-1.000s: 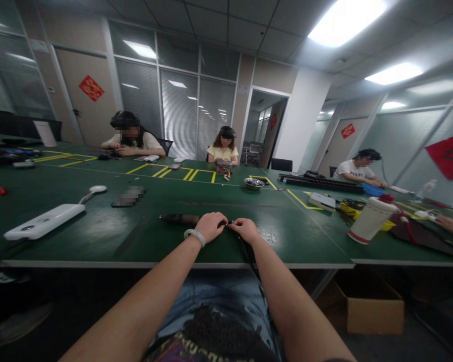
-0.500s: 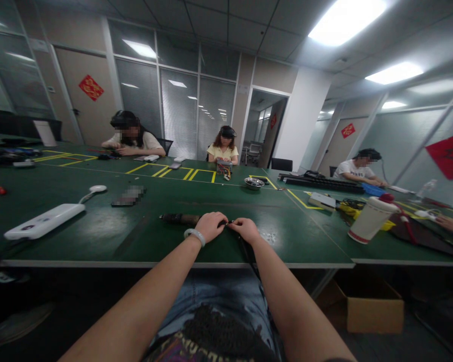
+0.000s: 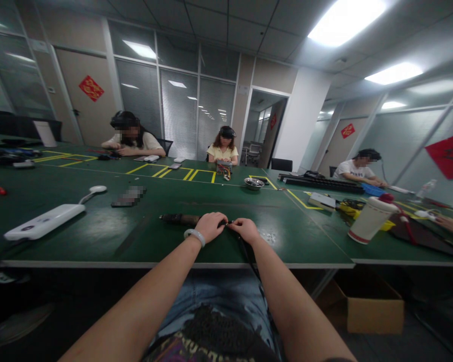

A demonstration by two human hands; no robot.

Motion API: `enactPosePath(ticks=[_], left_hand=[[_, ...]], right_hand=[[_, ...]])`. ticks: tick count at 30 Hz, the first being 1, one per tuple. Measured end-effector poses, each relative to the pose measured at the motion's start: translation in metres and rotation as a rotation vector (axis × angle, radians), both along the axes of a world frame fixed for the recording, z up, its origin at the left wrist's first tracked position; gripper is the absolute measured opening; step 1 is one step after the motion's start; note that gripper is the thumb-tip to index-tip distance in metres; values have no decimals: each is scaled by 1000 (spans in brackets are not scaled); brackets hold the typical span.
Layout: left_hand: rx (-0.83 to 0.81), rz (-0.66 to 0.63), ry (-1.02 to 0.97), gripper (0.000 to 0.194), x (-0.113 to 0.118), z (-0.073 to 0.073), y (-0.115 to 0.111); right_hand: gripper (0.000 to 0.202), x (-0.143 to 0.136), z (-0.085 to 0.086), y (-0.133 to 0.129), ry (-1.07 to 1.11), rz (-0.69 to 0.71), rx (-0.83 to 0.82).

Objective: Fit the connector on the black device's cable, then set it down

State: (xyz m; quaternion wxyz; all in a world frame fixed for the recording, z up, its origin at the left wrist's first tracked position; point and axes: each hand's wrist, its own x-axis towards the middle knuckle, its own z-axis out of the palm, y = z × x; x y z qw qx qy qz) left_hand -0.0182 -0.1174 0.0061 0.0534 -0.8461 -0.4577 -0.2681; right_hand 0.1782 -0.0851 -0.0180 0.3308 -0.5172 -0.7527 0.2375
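Note:
A dark, long, rod-shaped tool (image 3: 181,219) lies on the green table, its pointed tip to the left. My left hand (image 3: 212,225), with a pale bangle at the wrist, is closed over the tool's right end. Close beside it, my right hand (image 3: 245,230) pinches a small dark piece at that end, the fingertips of both hands nearly meeting. A black cable (image 3: 248,251) runs from below my right hand over the table's front edge toward my lap. The small part between the fingertips is too tiny to make out.
On the left are a white power strip (image 3: 45,221) and a blurred flat object (image 3: 129,196). Ahead stands a metal bowl (image 3: 254,184). To the right are a white cup (image 3: 372,220), a white box (image 3: 322,201) and black bars (image 3: 320,184). Other people sit around the table.

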Motion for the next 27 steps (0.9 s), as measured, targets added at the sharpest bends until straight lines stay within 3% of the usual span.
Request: enactPosePath(ticks=[21,27], left_hand=[[-13,-17,7,20,-1,1,1],[-13,24,-16,37,1,-1,0]], right_hand=[[31,1,-1,0,2,-1,-3],[32,0,0,0,0,-2,-7]])
